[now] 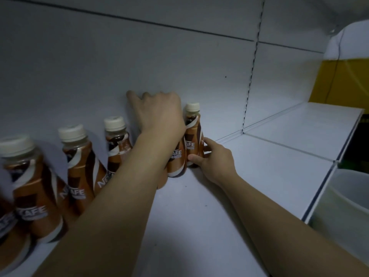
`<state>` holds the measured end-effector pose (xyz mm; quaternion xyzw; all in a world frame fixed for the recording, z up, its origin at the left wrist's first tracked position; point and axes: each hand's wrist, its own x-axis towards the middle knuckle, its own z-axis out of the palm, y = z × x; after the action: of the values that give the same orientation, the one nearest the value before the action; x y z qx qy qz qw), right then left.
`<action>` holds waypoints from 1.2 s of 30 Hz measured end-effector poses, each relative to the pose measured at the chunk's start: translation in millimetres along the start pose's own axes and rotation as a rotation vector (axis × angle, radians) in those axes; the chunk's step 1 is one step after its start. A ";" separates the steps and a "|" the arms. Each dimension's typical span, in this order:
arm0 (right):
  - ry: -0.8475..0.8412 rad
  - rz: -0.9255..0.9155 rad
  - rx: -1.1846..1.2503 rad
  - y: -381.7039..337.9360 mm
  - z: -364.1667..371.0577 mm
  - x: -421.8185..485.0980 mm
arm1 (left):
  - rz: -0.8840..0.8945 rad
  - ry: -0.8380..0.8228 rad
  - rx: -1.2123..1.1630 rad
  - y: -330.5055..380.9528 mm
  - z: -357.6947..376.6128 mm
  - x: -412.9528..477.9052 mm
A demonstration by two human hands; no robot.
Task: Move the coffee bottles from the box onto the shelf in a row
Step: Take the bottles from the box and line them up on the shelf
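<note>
Your right hand (pixel 214 156) curls round the lower body of the end bottle (pixel 192 134), with the thumb across the front of the label and the fingers round its right side. Your left hand (pixel 159 114) sits over the top of the neighbouring bottle (pixel 176 162) and hides its cap. The knuckles bend away from you and one finger points at the back wall, so you cannot tell whether that hand grips the bottle or only rests on it.

Closest to you, at the lower left, the nearest bottle (pixel 30 186) is blurred: brown and white label, cream cap. Beyond it the second bottle (pixel 77 166) and the third bottle (pixel 116 144) stand upright, making a line that runs toward your hands. All of them stand on the white shelf (pixel 199 216). The two bottles at your hands are side by side, with no gap showing between them.

Off the shelf's right edge, lower down, you can see a pale tub (pixel 339 206). Behind the bottles rises the grey back panel (pixel 139 56), crossed by a slotted upright (pixel 252 72). Farthest right is a yellow panel (pixel 343 80).
</note>
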<state>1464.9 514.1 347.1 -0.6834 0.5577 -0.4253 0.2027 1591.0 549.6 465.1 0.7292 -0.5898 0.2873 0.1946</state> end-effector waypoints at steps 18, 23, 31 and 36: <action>0.056 -0.044 -0.277 -16.0 -137.1 -56.0 | 0.275 -0.069 -0.375 46.1 -64.5 -50.4; 0.128 0.015 -0.330 30.4 -208.3 -115.3 | 0.503 -0.235 -0.602 101.9 -84.3 -98.6; 0.224 0.119 -0.496 78.3 -298.0 -205.3 | 0.733 -0.379 -0.790 202.6 -98.6 -174.4; 0.239 0.276 -0.554 101.3 -329.0 -250.8 | 0.786 -0.466 -0.888 239.5 -103.7 -207.9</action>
<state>1135.5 783.4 364.8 -0.5758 0.7592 -0.3033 -0.0023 1309.7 715.0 395.8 0.3517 -0.9031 -0.1007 0.2249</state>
